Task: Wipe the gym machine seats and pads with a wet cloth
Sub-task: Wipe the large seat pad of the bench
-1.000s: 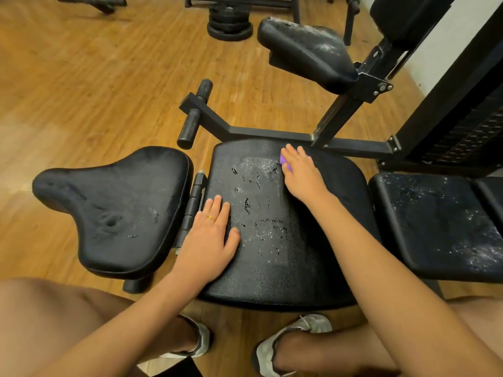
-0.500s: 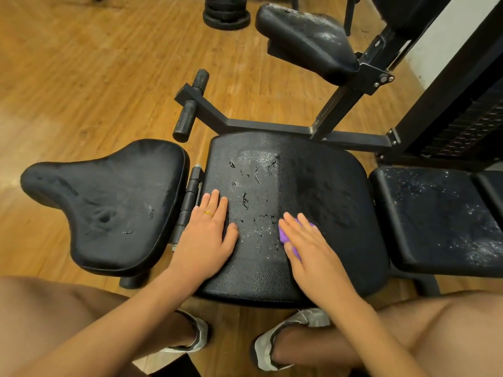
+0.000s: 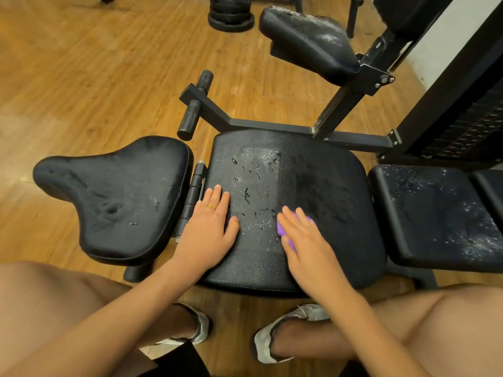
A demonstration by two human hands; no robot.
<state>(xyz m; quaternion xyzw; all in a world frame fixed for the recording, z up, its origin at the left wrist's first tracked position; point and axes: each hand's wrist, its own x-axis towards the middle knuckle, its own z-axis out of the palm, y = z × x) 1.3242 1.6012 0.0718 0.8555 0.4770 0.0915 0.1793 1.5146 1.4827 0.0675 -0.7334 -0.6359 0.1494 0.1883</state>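
Fingers of the right hand (image 3: 307, 244) straight and close, a flat grip pressing the purple cloth (image 3: 280, 229) onto the near middle of the cracked centre seat (image 3: 321, 180); left hand (image 3: 209, 229) flat beside it on the same seat, holding nothing. Likely mid-wipe of this seat: right half looks wet-dark, the white-flecked strip by the cracks needs the next stroke, then the speckled pad (image 3: 435, 213) at right and the raised pad (image 3: 307, 39). No brand, label or writing readable.
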